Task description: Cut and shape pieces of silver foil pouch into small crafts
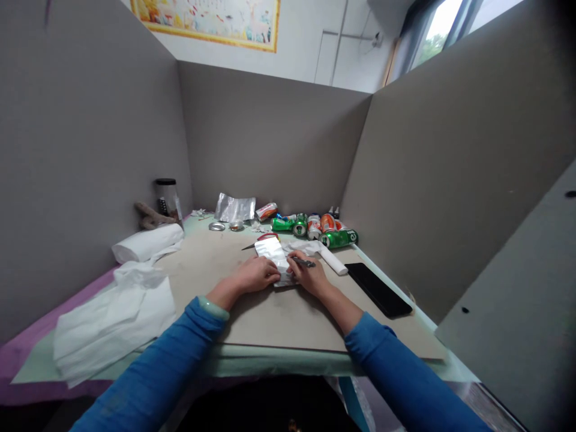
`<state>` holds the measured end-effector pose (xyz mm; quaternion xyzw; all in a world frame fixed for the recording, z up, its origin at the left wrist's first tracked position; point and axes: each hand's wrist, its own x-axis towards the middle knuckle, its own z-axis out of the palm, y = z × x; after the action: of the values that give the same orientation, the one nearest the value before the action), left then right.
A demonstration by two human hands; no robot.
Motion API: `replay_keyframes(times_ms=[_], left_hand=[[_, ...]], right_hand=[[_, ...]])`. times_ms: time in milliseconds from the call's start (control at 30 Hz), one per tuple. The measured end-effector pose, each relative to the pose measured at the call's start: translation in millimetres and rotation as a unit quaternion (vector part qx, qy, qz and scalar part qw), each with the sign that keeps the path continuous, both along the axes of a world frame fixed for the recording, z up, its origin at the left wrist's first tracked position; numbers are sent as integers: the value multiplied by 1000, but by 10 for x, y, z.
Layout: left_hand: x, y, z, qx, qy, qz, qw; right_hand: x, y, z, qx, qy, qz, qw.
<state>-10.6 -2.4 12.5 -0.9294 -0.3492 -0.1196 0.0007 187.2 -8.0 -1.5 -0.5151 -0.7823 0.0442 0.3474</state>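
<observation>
A small piece of shiny silver sheet metal (271,249), which looks cut from a can, lies on the board between my hands. My left hand (255,274) is closed at its left edge, fingertips pressing on it. In my right hand (310,275) is a dark, slim pen (304,262), gripped like for writing, with its tip hidden by the fingers near the sheet. Scissors (268,237) with red handles lie just behind the sheet, partly covered by it. A white paper roll (333,261) with a loose crumpled end rests behind my right hand.
A black phone-like slab (378,290) lies at the right. Several cans (300,225), a larger silver sheet (235,208) and can ends (216,227) stand along the back. White tissue (119,312), another roll (148,242) and a black-lidded jar (166,195) are at left. Grey panels (274,138) enclose the table.
</observation>
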Motion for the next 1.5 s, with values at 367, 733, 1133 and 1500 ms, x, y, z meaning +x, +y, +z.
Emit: replay_keyframes(times_ms=[367,733,1133,1500], left_hand=[[-54,2,38,59,14,52,997],[-97,19,-5,70,47,89,992],[-42,-3,-80,63,40,51,996],[52,-96,-46,48,29,37,998]], right_hand=[[98,140,-46,37,-182,24,982],[-48,-60,69,51,-164,28,985],[-100,128,103,-192,317,61,927],[-279,103,324,-145,406,136,892]])
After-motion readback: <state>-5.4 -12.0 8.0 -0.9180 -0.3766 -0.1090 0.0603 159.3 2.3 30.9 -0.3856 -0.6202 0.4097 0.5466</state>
